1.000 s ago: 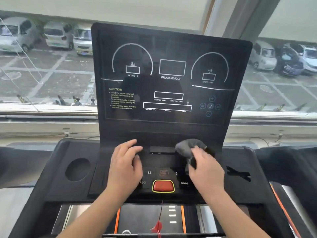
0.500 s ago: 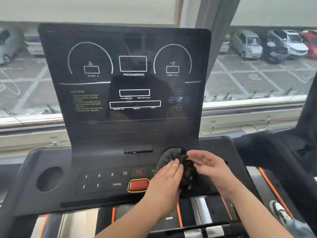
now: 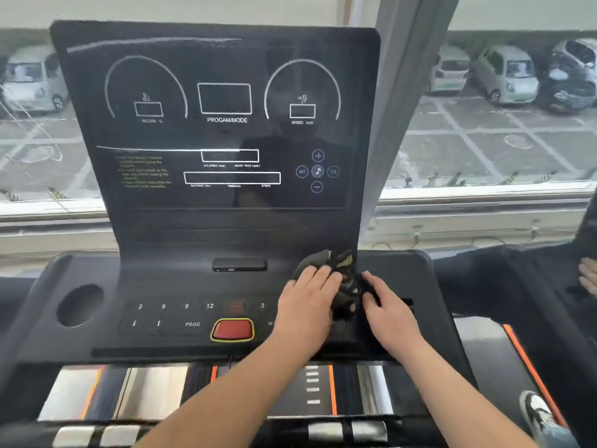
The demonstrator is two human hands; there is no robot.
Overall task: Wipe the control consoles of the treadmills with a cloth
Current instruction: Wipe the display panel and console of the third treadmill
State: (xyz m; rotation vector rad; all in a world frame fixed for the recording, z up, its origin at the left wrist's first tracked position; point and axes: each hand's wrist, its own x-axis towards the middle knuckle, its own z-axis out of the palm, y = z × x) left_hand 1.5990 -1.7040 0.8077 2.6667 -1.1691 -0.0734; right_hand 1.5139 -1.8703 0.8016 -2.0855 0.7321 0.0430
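**Dark crumpled cloth (image 3: pixel 344 273) bunched between two hands on a black treadmill console (image 3: pixel 181 279)**

The cloth lies on the console's lower deck, to the right of the red oval stop button (image 3: pixel 232 329) and a little beyond it. The bunch runs lengthwise away from the person. The left hand (image 3: pixel 307 305) lies on the cloth's left side, fingers straight and close together, pressing down. The right hand (image 3: pixel 389 310) touches its right edge; whether those fingers pinch a fold cannot be told. Both hands are equally near. The numbered keys (image 3: pixel 174 306) left of the button probably call for a leftward sweep.
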